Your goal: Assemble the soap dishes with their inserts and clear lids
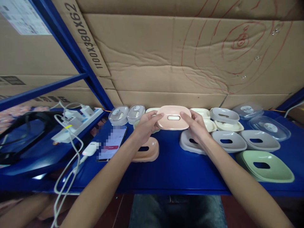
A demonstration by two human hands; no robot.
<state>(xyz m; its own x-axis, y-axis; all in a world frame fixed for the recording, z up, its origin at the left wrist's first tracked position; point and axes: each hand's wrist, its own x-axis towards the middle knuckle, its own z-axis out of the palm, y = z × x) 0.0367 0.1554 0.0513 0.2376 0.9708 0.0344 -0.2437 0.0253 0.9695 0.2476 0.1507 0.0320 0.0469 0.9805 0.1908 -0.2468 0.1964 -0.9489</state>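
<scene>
Both hands hold one pink oval plastic piece with a slot in its middle above the blue shelf. My left hand grips its left end, thumb on top. My right hand grips its right end. Below my left wrist a second pink piece lies on the shelf. Under my right hand lies a grey slotted piece, partly hidden by the hand.
Grey slotted pieces, a green one, cream ones and clear lids cover the shelf's back and right. A phone, a white charger, a power strip with cables lie left. Cardboard wall behind.
</scene>
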